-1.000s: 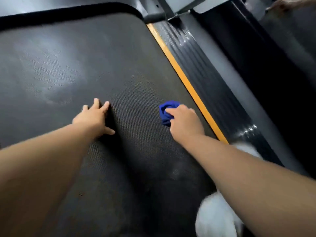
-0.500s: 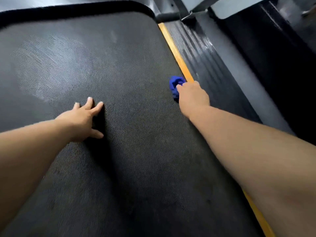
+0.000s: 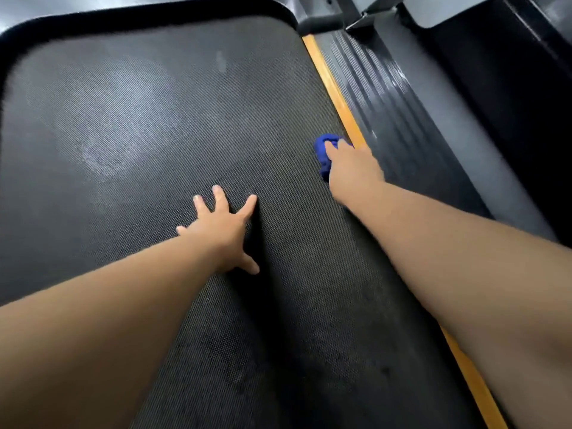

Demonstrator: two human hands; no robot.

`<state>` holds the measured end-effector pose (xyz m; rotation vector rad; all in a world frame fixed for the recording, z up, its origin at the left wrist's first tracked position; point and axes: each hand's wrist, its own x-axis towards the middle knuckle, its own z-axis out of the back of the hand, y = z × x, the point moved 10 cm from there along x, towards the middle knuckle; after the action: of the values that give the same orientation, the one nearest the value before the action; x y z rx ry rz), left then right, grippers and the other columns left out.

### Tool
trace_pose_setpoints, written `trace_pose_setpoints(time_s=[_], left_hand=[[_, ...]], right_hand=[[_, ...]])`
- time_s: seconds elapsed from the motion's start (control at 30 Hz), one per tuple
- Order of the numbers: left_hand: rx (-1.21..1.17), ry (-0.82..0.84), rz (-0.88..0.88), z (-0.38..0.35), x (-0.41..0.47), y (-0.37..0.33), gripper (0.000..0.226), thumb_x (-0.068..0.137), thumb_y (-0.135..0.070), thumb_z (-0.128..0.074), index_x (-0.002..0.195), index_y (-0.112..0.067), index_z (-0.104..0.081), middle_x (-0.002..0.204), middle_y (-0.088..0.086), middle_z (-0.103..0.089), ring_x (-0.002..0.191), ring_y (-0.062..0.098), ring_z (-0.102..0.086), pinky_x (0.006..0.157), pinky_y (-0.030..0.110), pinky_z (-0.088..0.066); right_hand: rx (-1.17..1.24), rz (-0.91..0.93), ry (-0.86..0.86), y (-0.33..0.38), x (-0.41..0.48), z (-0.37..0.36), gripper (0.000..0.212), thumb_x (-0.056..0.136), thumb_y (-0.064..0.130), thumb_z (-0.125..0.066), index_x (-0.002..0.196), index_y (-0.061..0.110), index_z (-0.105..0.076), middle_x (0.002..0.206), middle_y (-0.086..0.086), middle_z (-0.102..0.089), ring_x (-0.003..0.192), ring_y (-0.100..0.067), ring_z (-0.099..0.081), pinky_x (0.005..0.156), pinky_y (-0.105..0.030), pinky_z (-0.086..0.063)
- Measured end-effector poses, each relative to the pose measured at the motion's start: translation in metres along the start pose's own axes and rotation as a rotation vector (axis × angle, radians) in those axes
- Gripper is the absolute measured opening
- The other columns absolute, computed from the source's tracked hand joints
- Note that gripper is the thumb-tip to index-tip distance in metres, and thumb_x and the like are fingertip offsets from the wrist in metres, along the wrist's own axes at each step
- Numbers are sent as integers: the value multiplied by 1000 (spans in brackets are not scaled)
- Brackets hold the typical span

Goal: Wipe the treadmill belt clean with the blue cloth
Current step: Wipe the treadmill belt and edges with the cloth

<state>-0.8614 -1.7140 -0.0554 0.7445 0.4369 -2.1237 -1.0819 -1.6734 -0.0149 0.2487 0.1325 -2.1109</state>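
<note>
Gripping the bunched blue cloth (image 3: 322,151), my right hand (image 3: 353,170) hugs the textured black belt's (image 3: 148,125) right edge; splayed left hand (image 3: 219,232) lies leftward.

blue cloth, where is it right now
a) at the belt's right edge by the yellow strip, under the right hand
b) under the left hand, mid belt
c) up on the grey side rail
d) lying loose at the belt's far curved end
a: the blue cloth is bunched under the right hand on the treadmill belt, right beside the yellow strip; the left hand lies flat mid belt with nothing under it.
</note>
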Motion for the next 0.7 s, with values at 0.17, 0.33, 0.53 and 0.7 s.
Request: trace_pose_setpoints(time_s=[0.17, 0.33, 0.53, 0.7], left_hand=[[5, 26, 17, 0, -4, -3, 130, 55, -57, -82, 142, -50, 14, 154, 8, 27, 141, 44, 16, 99, 73, -24], [11, 24, 32, 2, -3, 0, 131, 55, -55, -83, 142, -51, 15, 153, 8, 28, 141, 43, 17, 100, 72, -26], [27, 14, 26, -3, 1, 0, 132, 54, -56, -83, 141, -52, 16, 152, 6, 30, 140, 43, 18, 99, 71, -25], [5, 32, 26, 1, 0, 0, 130, 56, -54, -83, 142, -51, 15, 151, 8, 32, 140, 44, 19, 99, 72, -23]], right_hand=[[-101, 13, 174, -12, -71, -14, 26, 86, 11, -47, 108, 15, -60, 105, -1, -58, 104, -25, -56, 69, -28, -37], [100, 1, -81, -22, -15, 41, 31, 87, 9, -46, 115, 19, -53, 110, -8, -57, 99, -31, -48, 71, -36, -41], [-23, -19, 72, 3, 51, 0, 74, 84, 15, -59, 147, 21, -21, 150, -2, -27, 126, -33, -34, 95, -43, -41], [-90, 137, 54, 2, -25, 1, 41, 89, 12, -44, 130, 13, -38, 131, -7, -44, 102, -31, -51, 79, -38, -37]])
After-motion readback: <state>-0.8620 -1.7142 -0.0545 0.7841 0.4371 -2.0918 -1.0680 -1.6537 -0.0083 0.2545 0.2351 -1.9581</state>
